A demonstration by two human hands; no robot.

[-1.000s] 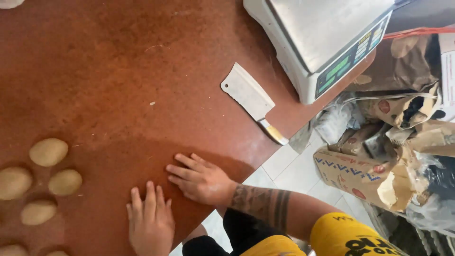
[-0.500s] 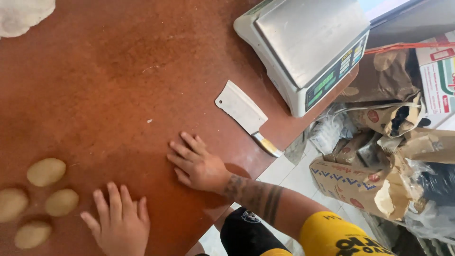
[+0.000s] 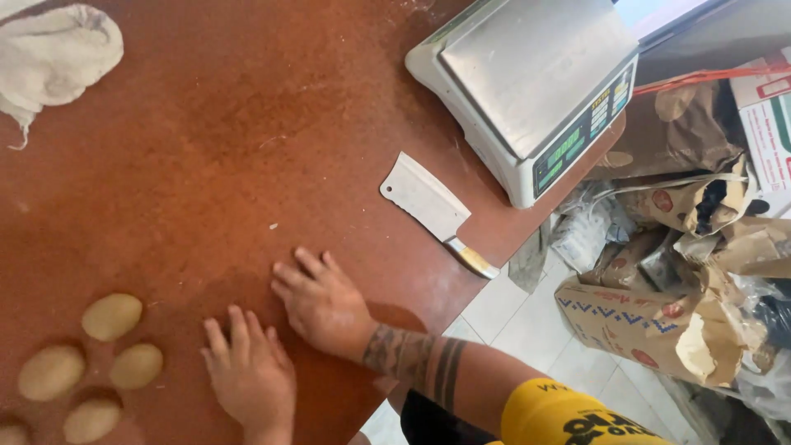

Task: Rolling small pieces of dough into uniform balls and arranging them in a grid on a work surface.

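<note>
**Both palms flat on the red-brown table**

Fingers spread wide and empty on the right hand, pressed flat at lower centre of the frame. Same on the left hand, just below and left of it, fingers splayed on the table, gripping nothing. Nearest at lower left: 5 pale dough pieces, apart from both hands. At centre right, a cleaver lying flat. Above it, upper right, a scale. Upper left corner, a white cloth.

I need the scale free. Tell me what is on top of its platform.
The steel platform of the scale shows bare, nothing resting on it. Its far corner runs out of frame, so that part is unseen.
</note>
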